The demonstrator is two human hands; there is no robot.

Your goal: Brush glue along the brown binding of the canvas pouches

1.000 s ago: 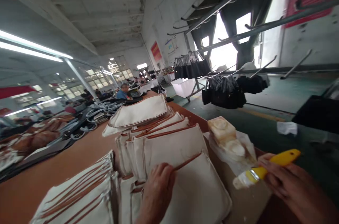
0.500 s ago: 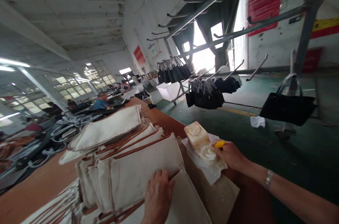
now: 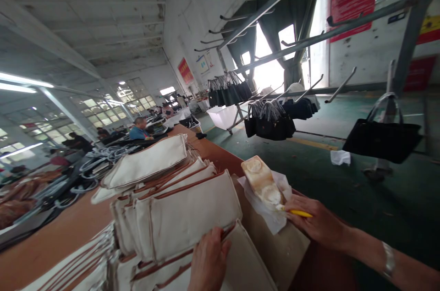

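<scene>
My left hand (image 3: pixel 209 259) rests on a row of cream bag pieces with brown edges, its fingers bent over the edge of one cream bag piece (image 3: pixel 245 259). Another cream bag piece (image 3: pixel 195 208) leans just beyond the fingertips. In my right hand (image 3: pixel 319 222) is a small yellow-handled brush (image 3: pixel 301 213), its white-coated tip by the near end of a shallow tub (image 3: pixel 258 172). White paste (image 3: pixel 272 195) lies in that end. Under the tub is a crumpled white sheet (image 3: pixel 277 222), on a brownish board (image 3: pixel 275 249).
More cream pieces (image 3: pixel 147 160) are piled further back on the brown table (image 3: pixel 62 227). Dark straps and cords (image 3: pixel 92 167) lie to the left. A metal rack (image 3: pixel 309 36) with black handbags (image 3: pixel 275 128) stands right of the table. A seated person (image 3: pixel 139 130) works further off.
My right hand has drawn the brush back from the paste, toward the right and nearer to me. My left hand stays at the cream pieces. The view has shifted slightly.
</scene>
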